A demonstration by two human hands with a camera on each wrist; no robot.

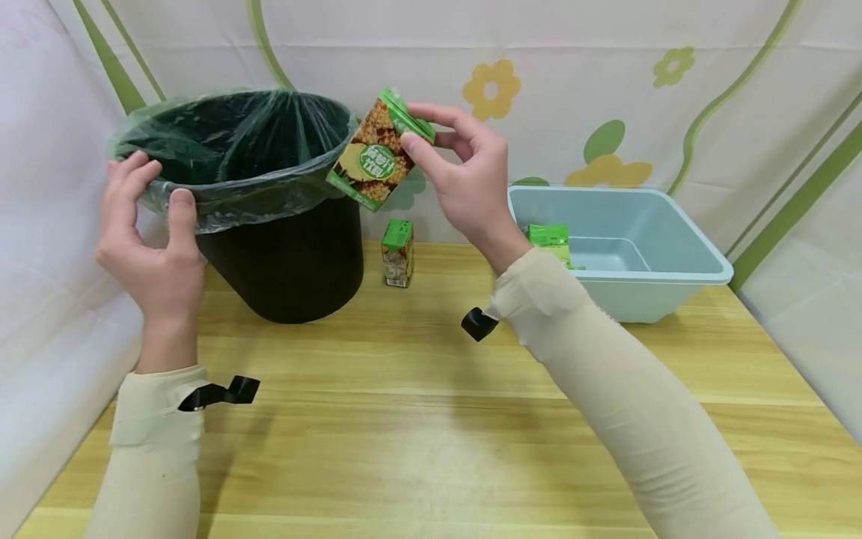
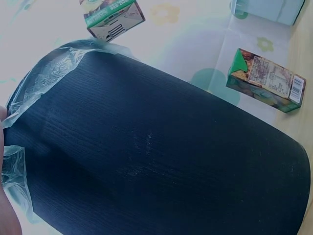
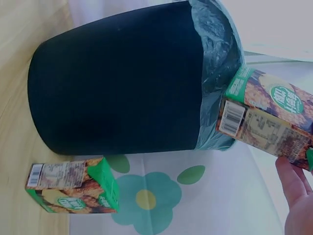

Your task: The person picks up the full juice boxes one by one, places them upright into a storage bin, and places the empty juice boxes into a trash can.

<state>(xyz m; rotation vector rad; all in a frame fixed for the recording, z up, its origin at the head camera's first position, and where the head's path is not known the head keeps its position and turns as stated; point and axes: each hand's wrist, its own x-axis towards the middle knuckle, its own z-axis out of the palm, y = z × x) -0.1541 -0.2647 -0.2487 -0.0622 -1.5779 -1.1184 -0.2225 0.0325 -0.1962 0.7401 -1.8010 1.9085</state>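
My left hand [image 1: 151, 243] grips the near-left rim of a black trash bin [image 1: 289, 258], with the thumb outside. A thin see-through bag [image 1: 249, 202] lines the bin and folds over its rim. My right hand [image 1: 471, 168] pinches a green-topped juice carton [image 1: 377, 153] by its top end, tilted, beside the bin's right rim. In the right wrist view this carton [image 3: 274, 117] shows its barcode end close to the bag's edge. A second juice carton [image 1: 398, 254] stands upright on the table, right of the bin's base.
A light blue plastic tub [image 1: 660, 292] stands at the right on the wooden table [image 1: 417, 449]. Inside it lies a green carton [image 1: 548, 238], partly hidden by my right wrist. A white flowered cloth [image 1: 404, 45] hangs behind, and plain cloth is at both sides.
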